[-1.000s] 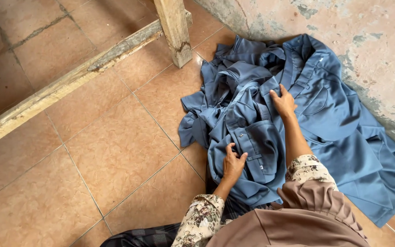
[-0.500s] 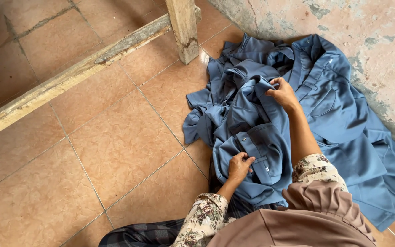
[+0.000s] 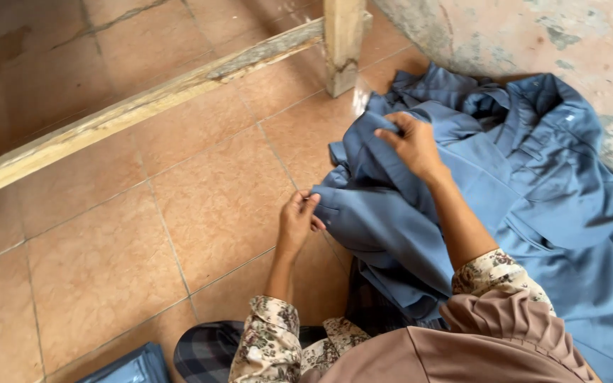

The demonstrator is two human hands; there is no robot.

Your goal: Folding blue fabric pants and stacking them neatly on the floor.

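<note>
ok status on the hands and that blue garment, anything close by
Left hand pinching the blue garment at its near edge. Right hand gripping a fold higher up. Wooden post stands just beyond, wall to the right.

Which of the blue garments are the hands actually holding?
The crumpled blue garment nearest the person: left hand pinches its edge, right hand grips a fold. The other blue garment lies untouched against the wall.

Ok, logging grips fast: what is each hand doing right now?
Left hand: closed, fingers pinching an edge of the crumpled blue cloth garment.
Right hand: closed, gripping a raised fold of the same garment.
</note>
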